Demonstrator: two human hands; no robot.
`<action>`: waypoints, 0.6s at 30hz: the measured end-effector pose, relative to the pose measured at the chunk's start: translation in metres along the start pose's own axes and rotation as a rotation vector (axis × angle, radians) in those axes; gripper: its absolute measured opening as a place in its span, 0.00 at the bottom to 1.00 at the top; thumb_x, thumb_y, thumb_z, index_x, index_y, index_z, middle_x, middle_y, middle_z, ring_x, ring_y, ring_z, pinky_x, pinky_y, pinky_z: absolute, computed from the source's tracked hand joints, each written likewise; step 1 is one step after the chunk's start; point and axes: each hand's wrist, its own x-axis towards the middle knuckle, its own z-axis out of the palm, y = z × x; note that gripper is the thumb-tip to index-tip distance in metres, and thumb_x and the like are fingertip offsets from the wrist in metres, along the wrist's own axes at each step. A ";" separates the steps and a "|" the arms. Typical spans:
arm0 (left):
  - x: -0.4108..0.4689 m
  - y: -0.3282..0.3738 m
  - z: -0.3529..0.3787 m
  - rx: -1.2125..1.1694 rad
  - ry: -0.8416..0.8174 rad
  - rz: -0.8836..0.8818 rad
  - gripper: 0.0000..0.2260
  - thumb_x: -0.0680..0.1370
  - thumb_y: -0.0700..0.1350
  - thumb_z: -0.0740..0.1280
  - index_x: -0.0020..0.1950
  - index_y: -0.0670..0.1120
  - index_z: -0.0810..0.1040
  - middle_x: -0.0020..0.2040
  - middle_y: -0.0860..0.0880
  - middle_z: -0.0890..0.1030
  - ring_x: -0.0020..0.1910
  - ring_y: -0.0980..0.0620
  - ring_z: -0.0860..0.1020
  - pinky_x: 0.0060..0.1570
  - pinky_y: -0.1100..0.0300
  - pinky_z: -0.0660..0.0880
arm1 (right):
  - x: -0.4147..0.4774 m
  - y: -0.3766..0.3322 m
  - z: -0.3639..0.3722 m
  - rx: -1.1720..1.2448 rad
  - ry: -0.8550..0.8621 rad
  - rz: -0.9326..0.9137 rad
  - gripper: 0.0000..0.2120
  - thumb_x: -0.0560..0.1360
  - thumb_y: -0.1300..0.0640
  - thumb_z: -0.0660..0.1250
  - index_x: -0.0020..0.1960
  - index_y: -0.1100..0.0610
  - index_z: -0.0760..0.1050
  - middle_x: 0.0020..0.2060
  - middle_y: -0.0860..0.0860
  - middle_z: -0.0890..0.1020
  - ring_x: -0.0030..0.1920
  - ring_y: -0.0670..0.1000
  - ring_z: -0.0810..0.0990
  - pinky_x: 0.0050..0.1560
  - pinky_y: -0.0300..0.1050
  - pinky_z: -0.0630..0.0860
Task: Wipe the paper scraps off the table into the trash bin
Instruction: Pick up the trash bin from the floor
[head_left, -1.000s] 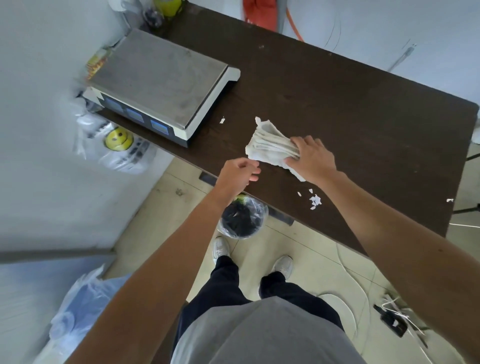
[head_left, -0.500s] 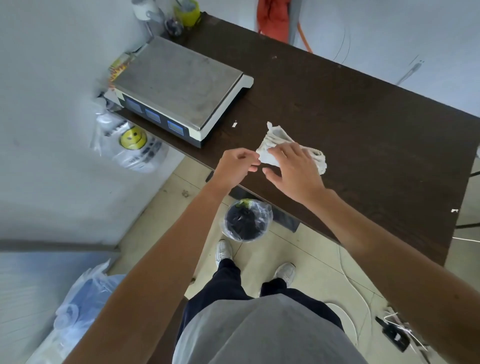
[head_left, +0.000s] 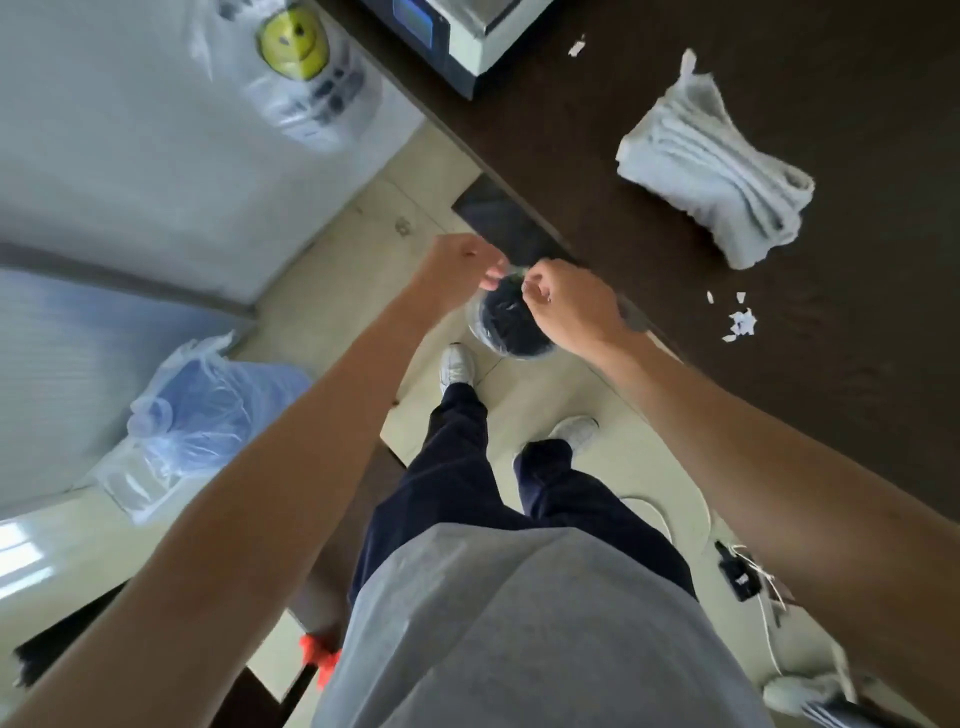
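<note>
Both my hands hover off the table's front edge, right above the black trash bin (head_left: 511, 332) with its clear liner on the floor. My left hand (head_left: 462, 265) is curled, its palm turned away, so anything inside is hidden. My right hand (head_left: 571, 306) has its fingers curled close to the left fingertips, with nothing visible in them. The folded white cloth (head_left: 711, 171) lies alone on the dark table (head_left: 831, 389). A cluster of white paper scraps (head_left: 740, 322) sits near the table's edge, and one scrap (head_left: 575, 48) lies by the scale.
A weighing scale (head_left: 457, 36) stands at the table's far left corner. A clear bag with a yellow smiley (head_left: 301, 57) hangs beside it. A blue-tinted plastic bag (head_left: 192, 415) sits on the floor at left. My feet stand just behind the bin; cables lie at right.
My right hand let go of the cloth, which now rests on the table. Both hands moved off the table edge to above the bin, and the view tilted down.
</note>
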 end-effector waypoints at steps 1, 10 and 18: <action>0.002 -0.007 -0.003 -0.017 0.017 -0.016 0.11 0.81 0.38 0.62 0.54 0.36 0.83 0.50 0.41 0.86 0.43 0.49 0.85 0.37 0.70 0.78 | 0.004 0.003 0.008 -0.015 -0.026 0.021 0.13 0.80 0.48 0.58 0.57 0.52 0.78 0.55 0.50 0.83 0.56 0.55 0.81 0.52 0.47 0.73; 0.075 -0.089 -0.008 0.061 -0.058 -0.155 0.10 0.82 0.41 0.62 0.48 0.50 0.82 0.50 0.49 0.86 0.48 0.54 0.84 0.48 0.60 0.80 | 0.054 0.035 0.077 -0.084 -0.202 0.181 0.16 0.82 0.49 0.56 0.60 0.56 0.77 0.57 0.55 0.82 0.56 0.58 0.80 0.48 0.46 0.68; 0.176 -0.179 0.027 0.354 -0.182 -0.171 0.17 0.83 0.42 0.56 0.65 0.49 0.81 0.63 0.53 0.79 0.57 0.54 0.77 0.57 0.63 0.70 | 0.109 0.105 0.187 -0.101 -0.402 0.396 0.16 0.81 0.49 0.55 0.58 0.58 0.74 0.54 0.58 0.81 0.52 0.59 0.79 0.47 0.49 0.69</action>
